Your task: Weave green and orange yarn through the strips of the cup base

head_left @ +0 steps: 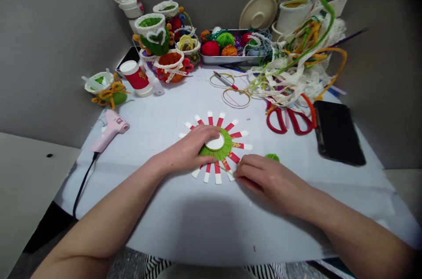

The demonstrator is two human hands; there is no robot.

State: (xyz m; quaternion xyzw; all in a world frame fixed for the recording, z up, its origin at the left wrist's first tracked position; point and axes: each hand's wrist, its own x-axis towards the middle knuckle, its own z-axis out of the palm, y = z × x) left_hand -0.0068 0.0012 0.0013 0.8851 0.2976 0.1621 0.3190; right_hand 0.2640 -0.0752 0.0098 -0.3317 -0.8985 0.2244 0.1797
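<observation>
A paper cup [243, 146], cut into red and white strips that fan out flat, lies on the table. Green yarn [227, 147] is woven in a ring around its white round base [215, 142]. My left hand [196, 143] presses on the ring, thumb at its near edge and fingers over the base. From the ring's lower edge a strand of the yarn runs to my right hand [255, 173], which pinches it just beyond the strip tips. Behind that hand, partly hidden, sits a small green yarn ball [272, 157].
A pink glue gun [112, 129] lies at left. Red-handled scissors [290, 121] and a black phone [339, 132] are at right. Behind stand yarn-covered cups [151, 35], a tray [231, 59] of yarn balls and a heap of lace [283, 77]. A pen [226, 80] rests near yellow-edged rings [236, 98].
</observation>
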